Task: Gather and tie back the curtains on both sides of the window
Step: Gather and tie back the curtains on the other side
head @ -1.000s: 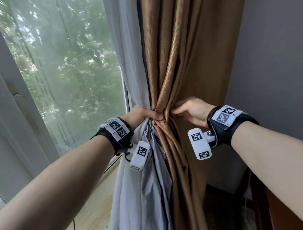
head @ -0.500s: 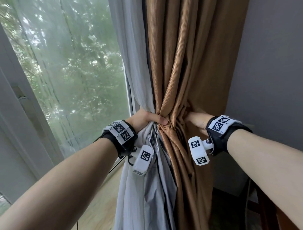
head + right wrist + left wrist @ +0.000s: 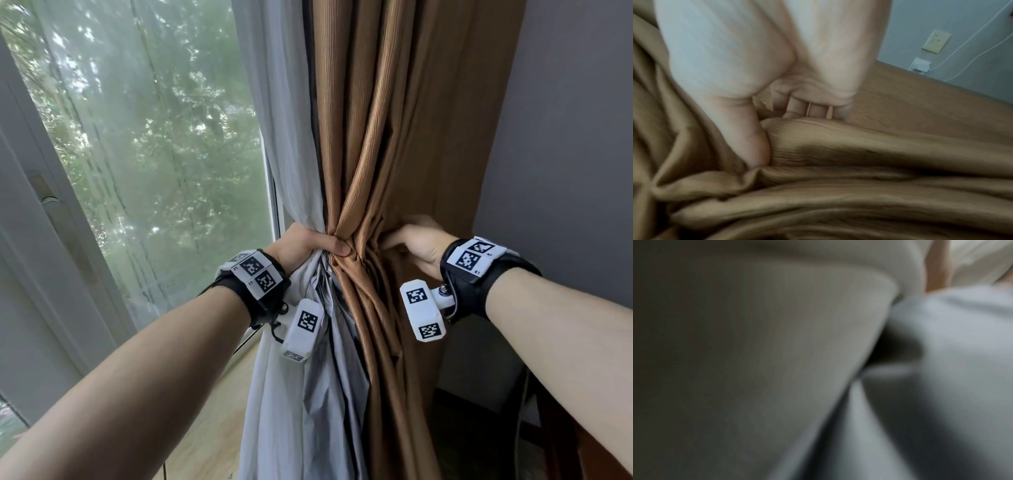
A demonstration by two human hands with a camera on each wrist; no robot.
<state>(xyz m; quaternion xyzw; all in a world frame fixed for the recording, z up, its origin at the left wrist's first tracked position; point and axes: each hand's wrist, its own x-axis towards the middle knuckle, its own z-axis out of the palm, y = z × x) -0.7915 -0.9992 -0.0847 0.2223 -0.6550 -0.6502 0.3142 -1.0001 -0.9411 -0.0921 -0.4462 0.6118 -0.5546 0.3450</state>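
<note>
Brown curtain (image 3: 370,144) and its pale lining (image 3: 287,137) hang at the window's right edge, beside the grey wall (image 3: 565,137). Long axis vertical, folds running top to floor, cinched at mid-height. Your left hand (image 3: 305,245) is clenched round the gathered waist, thumb across the front. Your right hand (image 3: 416,245) curls into the brown folds from the wall side. Judgement: soft, limp, fairly heavy, ribbed cloth, little slip; hold at the waist. No tie visible.
</note>
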